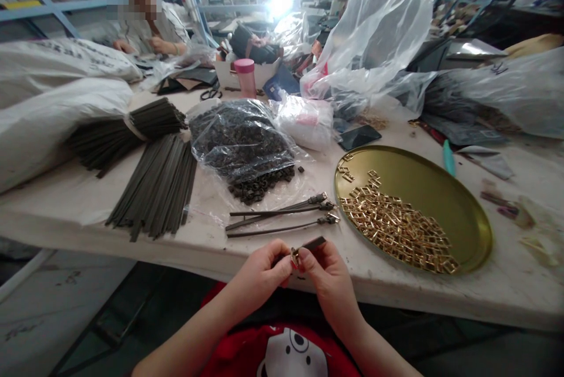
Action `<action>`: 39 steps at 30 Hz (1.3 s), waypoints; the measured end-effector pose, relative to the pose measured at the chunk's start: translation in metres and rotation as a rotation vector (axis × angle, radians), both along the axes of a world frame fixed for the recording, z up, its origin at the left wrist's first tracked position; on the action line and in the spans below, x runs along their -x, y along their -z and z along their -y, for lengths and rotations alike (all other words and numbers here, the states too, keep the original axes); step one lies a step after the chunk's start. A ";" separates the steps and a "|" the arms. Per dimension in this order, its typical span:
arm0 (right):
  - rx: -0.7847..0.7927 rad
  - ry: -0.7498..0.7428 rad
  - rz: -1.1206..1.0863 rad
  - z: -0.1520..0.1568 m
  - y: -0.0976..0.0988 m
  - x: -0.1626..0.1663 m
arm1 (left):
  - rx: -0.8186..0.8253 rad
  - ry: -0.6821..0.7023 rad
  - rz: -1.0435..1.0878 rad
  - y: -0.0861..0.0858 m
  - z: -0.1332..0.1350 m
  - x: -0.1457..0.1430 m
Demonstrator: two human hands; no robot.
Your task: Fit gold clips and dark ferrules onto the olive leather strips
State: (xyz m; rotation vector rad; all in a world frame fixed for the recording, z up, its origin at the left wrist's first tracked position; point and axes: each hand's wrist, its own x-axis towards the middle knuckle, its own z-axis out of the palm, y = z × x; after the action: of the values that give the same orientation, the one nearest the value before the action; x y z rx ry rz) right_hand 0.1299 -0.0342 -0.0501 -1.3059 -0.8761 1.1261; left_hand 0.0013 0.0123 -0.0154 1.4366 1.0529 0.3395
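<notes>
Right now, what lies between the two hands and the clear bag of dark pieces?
Head view: a few thin dark straps with metal ends on the white table.

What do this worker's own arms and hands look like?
Left hand and right hand are bare: no gloves, rings or watch visible. The forearms are uncovered, no sleeves in view. Below them shows a red top with a white cartoon figure.

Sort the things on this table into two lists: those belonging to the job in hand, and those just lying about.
Job in hand: held dark strip, gold buckle, round tray of buckles, loose dark strips, buckled straps, bag of dark loops.
Lying about: pink bottle, scissors, phone, teal object.
</notes>
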 end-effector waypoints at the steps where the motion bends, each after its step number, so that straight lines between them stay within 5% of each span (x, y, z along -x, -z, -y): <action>1: -0.072 0.014 0.104 0.002 0.002 -0.002 | 0.010 -0.011 -0.004 0.000 0.000 0.000; 7: -0.457 -0.224 0.474 0.007 0.003 -0.020 | 0.035 -0.026 -0.033 0.002 -0.004 -0.001; 23: -0.139 -0.621 0.211 -0.020 -0.015 -0.044 | 0.180 -0.057 0.001 0.003 -0.002 0.000; 32: -0.302 -0.725 0.796 -0.023 -0.022 -0.046 | 0.013 -0.058 -0.083 0.008 -0.001 -0.002; 39: -0.179 -0.770 0.721 -0.017 -0.025 -0.049 | 0.071 0.041 -0.104 0.011 -0.002 0.000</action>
State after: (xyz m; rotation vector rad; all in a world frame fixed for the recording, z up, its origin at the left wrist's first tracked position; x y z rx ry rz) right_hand 0.1789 -0.0172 -0.0248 -1.2581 -2.0910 1.0934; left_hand 0.0017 0.0146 -0.0260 1.4225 1.1073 0.1978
